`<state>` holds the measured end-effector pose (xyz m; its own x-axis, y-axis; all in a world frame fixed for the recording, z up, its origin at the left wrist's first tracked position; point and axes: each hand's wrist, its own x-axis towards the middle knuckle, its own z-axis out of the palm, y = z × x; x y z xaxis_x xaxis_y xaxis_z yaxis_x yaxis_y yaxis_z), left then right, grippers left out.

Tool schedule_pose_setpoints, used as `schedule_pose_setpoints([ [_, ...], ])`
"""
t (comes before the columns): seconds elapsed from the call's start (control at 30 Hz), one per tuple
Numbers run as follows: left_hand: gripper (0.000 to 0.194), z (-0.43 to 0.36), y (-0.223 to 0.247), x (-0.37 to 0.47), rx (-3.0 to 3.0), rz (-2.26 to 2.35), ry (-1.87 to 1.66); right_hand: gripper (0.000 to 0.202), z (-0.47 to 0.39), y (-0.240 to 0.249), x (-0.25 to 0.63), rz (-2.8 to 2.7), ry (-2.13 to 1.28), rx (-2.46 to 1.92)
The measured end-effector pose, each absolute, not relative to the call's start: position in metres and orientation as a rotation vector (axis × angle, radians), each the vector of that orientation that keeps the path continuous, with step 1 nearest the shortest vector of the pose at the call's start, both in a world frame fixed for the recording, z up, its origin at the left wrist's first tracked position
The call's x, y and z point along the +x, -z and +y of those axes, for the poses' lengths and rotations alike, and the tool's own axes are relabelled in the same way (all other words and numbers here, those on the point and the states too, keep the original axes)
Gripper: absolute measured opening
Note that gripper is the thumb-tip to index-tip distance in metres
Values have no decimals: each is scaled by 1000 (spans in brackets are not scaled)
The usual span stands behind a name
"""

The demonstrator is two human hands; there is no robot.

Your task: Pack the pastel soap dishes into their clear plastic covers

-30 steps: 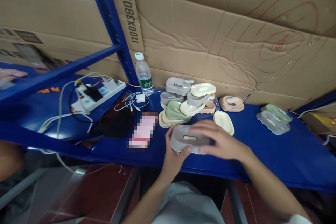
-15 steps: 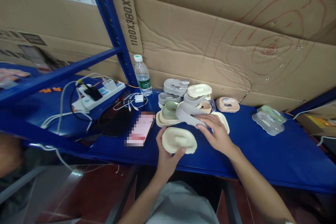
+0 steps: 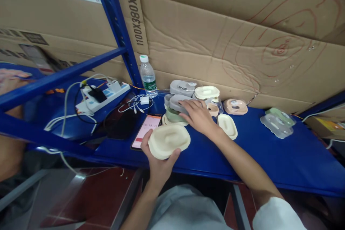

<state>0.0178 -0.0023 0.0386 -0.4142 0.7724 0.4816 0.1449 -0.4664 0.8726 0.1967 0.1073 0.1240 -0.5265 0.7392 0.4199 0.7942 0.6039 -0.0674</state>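
The left hand (image 3: 159,167) is reaching up at the lower middle of the frame, palm under a cream dish (image 3: 169,141), its fingers curling round the left rim and its thumb pressing the near edge; the right hand (image 3: 201,118) is stretching in from the lower right, its fingers spreading over a gray cover (image 3: 176,102) in the pile at the center; whether they are gripping it, I cannot tell. Half a second ago the cover was hanging tilted in the right hand; now it is sitting on a green piece (image 3: 174,115), while the cream dish is showing farther left, overlapping the phone (image 3: 139,133). The dish is looking smooth and matte, a rounded oblong with an oval form at its middle; the table (image 3: 258,151) is showing glossy blue; behind, creased cardboard (image 3: 188,43) is bearing red curved lines.
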Motion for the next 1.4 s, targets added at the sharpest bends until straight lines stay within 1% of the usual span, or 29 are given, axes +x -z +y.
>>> schedule_pose_setpoints([
  [0.13,90,-6,-38,26,1262,1154,-1880,51,43,-133,217,-2466,-200,-923],
  [0.2,87,-12,-34,39,1228,1043,-1774,50,10,-128,232,-2525,-223,-855],
  [0.3,90,-20,-26,62,1340,884,-1528,39,-26,-108,265,-2430,-151,-967],
  [0.4,93,-21,-21,74,1598,779,-1314,33,-41,-88,312,-2163,-87,-1151],
  [0.47,84,-19,-20,74,1805,777,-1216,25,-39,-80,348,-2005,58,-1293],
  [0.57,65,-15,-21,66,2070,864,-1083,19,-13,-79,398,-1913,390,-1500],
  [0.63,56,-14,-21,62,2167,943,-1029,23,17,-82,424,-1880,582,-1610],
  [0.7,48,-15,-19,60,2219,988,-1038,27,54,-86,441,-1846,670,-1715],
  [0.83,32,-16,-15,63,2243,1003,-1127,37,109,-85,453,-1900,632,-1851],
  [0.9,28,-16,-14,64,2233,1006,-1145,52,115,-78,460,-1965,573,-1881],
  [1.0,26,-16,-14,66,2240,1011,-1152,75,95,-65,488,-1854,481,-2102],
  [1.07,25,-16,-13,68,2268,1016,-1148,81,69,-58,512,-1628,420,-2326],
  [1.13,24,-15,-13,71,2288,1025,-1133,83,39,-52,533,-1478,357,-2468],
  [1.27,22,-14,-17,71,2213,1011,-1105,76,-15,-43,551,-1486,344,-2443],
  [1.4,20,-19,-30,68,1913,939,-1050,90,-47,-40,544,-1436,241,-2340],
])
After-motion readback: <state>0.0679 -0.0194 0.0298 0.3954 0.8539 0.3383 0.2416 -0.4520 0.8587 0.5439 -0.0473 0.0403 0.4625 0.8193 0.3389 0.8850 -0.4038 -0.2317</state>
